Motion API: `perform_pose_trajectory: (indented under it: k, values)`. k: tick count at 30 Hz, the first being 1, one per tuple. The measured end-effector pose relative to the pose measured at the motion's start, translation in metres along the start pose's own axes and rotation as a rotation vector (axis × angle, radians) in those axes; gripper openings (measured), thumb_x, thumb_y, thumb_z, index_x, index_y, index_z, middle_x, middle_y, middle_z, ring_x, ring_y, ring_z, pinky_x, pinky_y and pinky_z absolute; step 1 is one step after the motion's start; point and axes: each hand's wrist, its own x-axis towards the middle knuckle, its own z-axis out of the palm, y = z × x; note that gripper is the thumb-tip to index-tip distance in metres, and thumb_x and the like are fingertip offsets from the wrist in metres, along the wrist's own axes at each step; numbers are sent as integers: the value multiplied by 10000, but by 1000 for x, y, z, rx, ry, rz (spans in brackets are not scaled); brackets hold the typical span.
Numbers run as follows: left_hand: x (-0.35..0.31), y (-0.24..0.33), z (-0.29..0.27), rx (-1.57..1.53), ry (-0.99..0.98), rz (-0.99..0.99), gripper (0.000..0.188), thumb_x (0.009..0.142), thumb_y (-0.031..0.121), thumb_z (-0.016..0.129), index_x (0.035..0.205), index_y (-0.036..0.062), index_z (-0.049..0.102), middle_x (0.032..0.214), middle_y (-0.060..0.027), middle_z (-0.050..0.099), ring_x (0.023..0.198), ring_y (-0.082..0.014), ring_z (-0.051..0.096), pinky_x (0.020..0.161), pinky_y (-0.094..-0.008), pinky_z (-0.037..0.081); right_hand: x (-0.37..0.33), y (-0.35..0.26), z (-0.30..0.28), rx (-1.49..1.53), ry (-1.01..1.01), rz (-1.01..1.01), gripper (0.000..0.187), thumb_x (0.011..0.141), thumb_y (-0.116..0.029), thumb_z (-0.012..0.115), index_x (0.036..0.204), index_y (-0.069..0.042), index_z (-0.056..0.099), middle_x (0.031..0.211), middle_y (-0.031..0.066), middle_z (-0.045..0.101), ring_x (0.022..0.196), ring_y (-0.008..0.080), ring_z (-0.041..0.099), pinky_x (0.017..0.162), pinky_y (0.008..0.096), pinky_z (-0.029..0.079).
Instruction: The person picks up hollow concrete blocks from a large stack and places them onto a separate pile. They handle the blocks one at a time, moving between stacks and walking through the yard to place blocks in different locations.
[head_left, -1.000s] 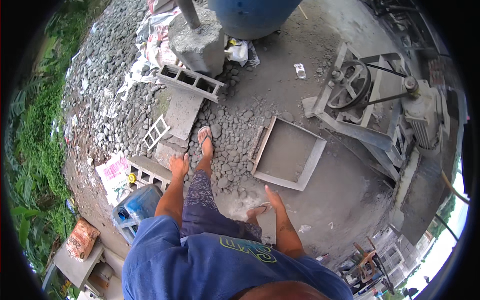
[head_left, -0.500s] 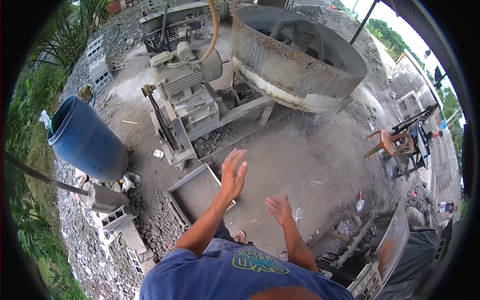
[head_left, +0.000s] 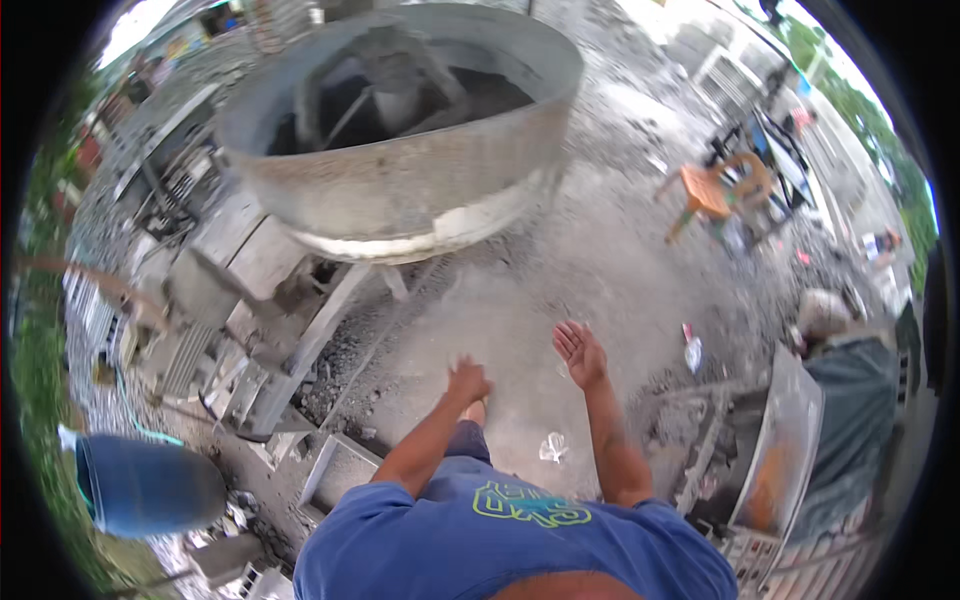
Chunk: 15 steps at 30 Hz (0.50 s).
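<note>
My left hand (head_left: 467, 383) hangs in front of my body over the dusty ground, slightly blurred, its thumb apart from the fingers and nothing visible in it. Further right, my right hand (head_left: 580, 352) is raised with the palm showing and the fingers stretched out; it is empty as well. Neither hand touches anything. Ahead and to the left stands a large round mixer drum (head_left: 400, 195), its rusty grey wall caked with pale cement and metal paddles inside. The drum is apart from both hands.
A motor (head_left: 185, 360) and steel frame sit left of the drum. Lower left are a blue barrel (head_left: 155, 485) and a shallow tray (head_left: 343, 470). An orange plastic chair (head_left: 712, 192) stands at the right, with a sheet-sided trough (head_left: 785, 440) nearer. Crumpled clear plastic (head_left: 553, 447) lies on the ground.
My view has swung right and forward, so the drum appears closer and the barrel lower. My left hand has dropped; my right hand has come up with its palm turned into view.
</note>
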Motion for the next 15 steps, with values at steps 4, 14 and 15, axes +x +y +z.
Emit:
perform_pose_trajectory:
  k: [4,14,15]
  values:
    - [78,-32,-16,-475,-123,61,298,769,342,600,812,63,696,770,-182,651,774,-320,643,701,-385,505,26,-60,-163,-564,470,-66,295,862,-308,531,989,-55,615,685,81,591,473,176,507,410,294,387]
    - [304,142,-119,30,-37,198,367,779,414,589,832,69,703,846,-199,651,809,-366,626,728,-426,488,-40,-20,-390,-920,1358,37,321,765,-250,541,773,54,646,684,177,641,650,303,627,589,398,449]
    - [335,164,-127,81,-23,268,360,778,409,592,856,76,704,863,-200,650,818,-371,624,735,-424,489,-25,-11,-423,-842,1421,64,313,756,-230,548,798,66,640,703,195,643,675,327,632,603,404,454]
